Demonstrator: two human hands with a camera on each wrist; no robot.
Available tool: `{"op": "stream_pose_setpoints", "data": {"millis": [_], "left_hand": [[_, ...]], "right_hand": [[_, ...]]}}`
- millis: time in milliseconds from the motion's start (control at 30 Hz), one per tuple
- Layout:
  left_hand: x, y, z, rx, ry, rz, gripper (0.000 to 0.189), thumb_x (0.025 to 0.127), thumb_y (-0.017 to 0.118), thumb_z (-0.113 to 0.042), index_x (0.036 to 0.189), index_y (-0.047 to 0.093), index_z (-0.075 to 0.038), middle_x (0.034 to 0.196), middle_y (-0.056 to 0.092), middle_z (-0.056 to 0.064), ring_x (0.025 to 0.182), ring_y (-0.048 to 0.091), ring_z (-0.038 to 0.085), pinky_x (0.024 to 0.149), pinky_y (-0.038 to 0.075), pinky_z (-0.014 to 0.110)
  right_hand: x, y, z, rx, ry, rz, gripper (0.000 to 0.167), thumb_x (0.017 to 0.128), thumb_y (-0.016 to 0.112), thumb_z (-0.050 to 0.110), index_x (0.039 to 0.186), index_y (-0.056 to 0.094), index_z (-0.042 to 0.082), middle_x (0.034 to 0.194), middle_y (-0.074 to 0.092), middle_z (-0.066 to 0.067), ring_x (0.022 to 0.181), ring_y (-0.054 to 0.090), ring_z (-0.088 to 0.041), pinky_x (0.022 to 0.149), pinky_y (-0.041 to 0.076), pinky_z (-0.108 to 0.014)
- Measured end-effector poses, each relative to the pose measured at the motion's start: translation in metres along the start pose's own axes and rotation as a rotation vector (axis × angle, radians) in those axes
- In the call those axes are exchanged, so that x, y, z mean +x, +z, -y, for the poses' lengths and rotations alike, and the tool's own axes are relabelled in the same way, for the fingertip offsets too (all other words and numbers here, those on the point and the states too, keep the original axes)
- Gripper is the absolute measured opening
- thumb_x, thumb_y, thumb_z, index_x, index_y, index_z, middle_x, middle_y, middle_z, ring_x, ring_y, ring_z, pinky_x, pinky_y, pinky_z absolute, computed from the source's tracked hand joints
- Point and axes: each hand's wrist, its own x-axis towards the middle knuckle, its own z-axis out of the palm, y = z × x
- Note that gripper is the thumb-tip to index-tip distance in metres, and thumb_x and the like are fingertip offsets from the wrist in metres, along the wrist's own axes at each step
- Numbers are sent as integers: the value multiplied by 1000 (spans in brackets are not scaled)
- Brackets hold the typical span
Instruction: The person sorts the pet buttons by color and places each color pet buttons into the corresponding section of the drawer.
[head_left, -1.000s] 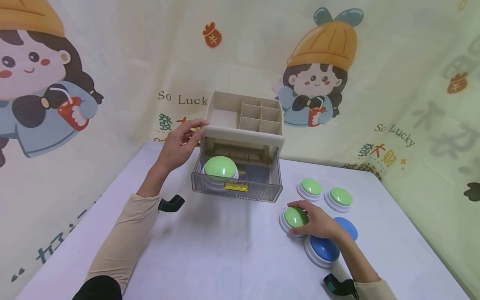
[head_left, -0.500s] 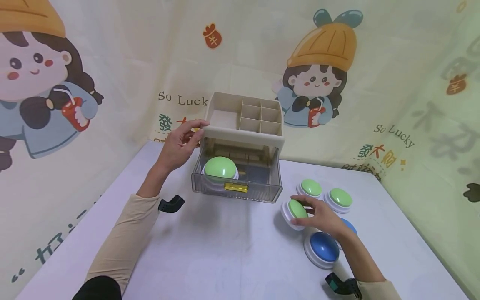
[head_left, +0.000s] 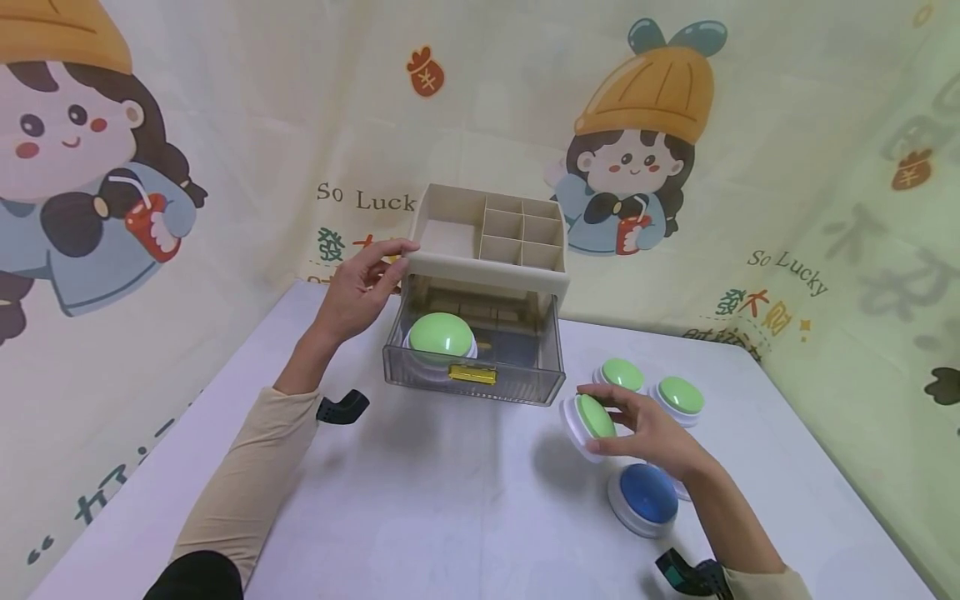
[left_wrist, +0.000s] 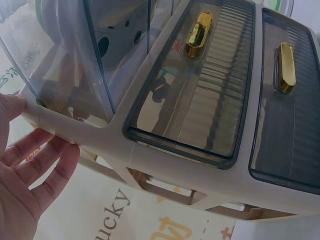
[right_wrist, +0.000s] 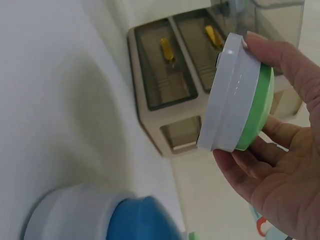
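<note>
My right hand (head_left: 648,429) pinches a green-topped buzzer button (head_left: 595,416) by its rim, tilted and lifted off the table. In the right wrist view, the thumb is on one side of its white base and the fingers on the other. My left hand (head_left: 358,287) touches the upper left edge of a beige drawer organizer (head_left: 487,265), fingers fairly straight. Its clear grey top drawer (head_left: 517,387) is pulled out. Inside at the left sits another green buzzer button (head_left: 441,335). In the left wrist view, two lower drawers with gold handles (left_wrist: 286,67) are closed.
Two green buzzer buttons (head_left: 681,395) stand right of the organizer, one partly behind my right hand. A blue buzzer button (head_left: 648,493) stands nearer, with another base mostly hidden by the wrist. A printed cloth (head_left: 480,108) hangs behind the white table (head_left: 450,517).
My right hand has picked the green buzzer button up off the table and tilted it, base toward the left. The left hand and the drawer have stayed in place.
</note>
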Motion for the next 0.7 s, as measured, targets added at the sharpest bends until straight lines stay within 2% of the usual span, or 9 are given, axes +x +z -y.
{"op": "stream_pose_setpoints", "data": {"millis": [133, 233, 333, 500, 600, 700], "left_hand": [[0, 0, 0, -3, 0, 2, 32, 105, 59, -15, 136, 64, -15, 139, 60, 7, 105, 68, 28, 80, 57, 23], [0, 0, 0, -2, 1, 2, 32, 105, 59, -15, 136, 64, -15, 139, 60, 7, 106, 68, 29, 80, 57, 22], [0, 0, 0, 5, 1, 1, 31, 105, 59, -16, 136, 64, -15, 139, 61, 7, 105, 68, 29, 80, 57, 23], [0, 0, 1, 14, 0, 2, 32, 105, 60, -17, 136, 64, -16, 138, 61, 7, 103, 68, 28, 81, 59, 34], [0, 0, 1, 13, -2, 2, 32, 105, 60, -17, 136, 64, -17, 137, 61, 7, 102, 68, 28, 81, 60, 38], [0, 0, 1, 11, 0, 0, 31, 105, 60, -17, 136, 64, -17, 136, 62, 7, 101, 68, 27, 80, 60, 35]], "right_hand": [[-5, 1, 10, 32, -84, 35, 68, 83, 85, 16, 145, 56, 16, 148, 53, -7, 127, 56, -31, 100, 50, -27], [-8, 1, 16, 60, -145, 54, 67, 84, 83, 11, 145, 55, 14, 149, 53, -8, 127, 57, -24, 101, 49, -26], [-10, -1, 22, 111, -178, 56, 67, 85, 80, 6, 146, 53, 10, 147, 52, -10, 121, 59, -22, 96, 52, -29], [-10, -9, 28, 256, -224, 59, 66, 87, 72, -1, 148, 48, 3, 143, 54, -10, 111, 60, -24, 83, 57, -34], [-8, -13, 29, 321, -261, 55, 65, 90, 68, 2, 151, 45, 4, 141, 54, -9, 112, 59, -23, 83, 57, -35], [-6, -17, 31, 385, -295, 56, 64, 95, 65, 9, 154, 42, 8, 141, 52, -7, 117, 54, -22, 90, 54, -35]]}}
